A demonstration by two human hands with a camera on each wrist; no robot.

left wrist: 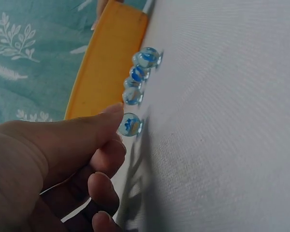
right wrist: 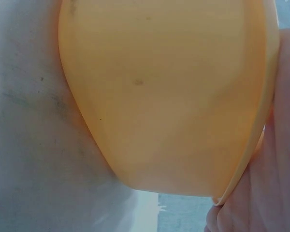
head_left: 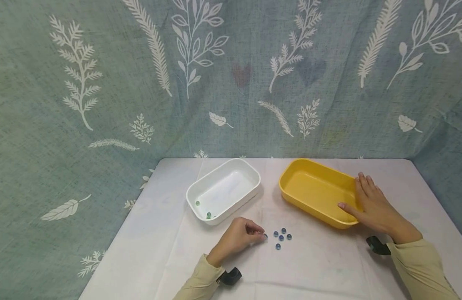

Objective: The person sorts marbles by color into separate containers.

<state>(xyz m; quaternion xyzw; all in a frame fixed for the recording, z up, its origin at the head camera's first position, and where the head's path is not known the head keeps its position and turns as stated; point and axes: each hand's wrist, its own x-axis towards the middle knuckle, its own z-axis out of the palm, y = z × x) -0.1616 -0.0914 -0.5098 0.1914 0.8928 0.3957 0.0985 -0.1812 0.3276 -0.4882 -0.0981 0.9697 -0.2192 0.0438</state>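
My left hand (head_left: 240,236) reaches to the tabletop, its thumb and forefinger pinching a clear marble with blue swirls (left wrist: 130,124). More marbles of the same kind (head_left: 281,238) lie loose just to the right of those fingertips. A yellow basin (head_left: 316,192) stands at the back right. Across its right end rests my right hand (head_left: 377,208), fingers straight along the rim and thumb spread over the inside. Seen from the right wrist, the basin's outer wall (right wrist: 159,106) fills the middle, with that hand against the rim.
Behind the left hand, a white basin (head_left: 225,187) holds a few greenish marbles (head_left: 209,215) at its near left end. A white cloth (head_left: 313,266) covers the table. A patterned curtain (head_left: 246,83) hangs beyond the table's back edge.
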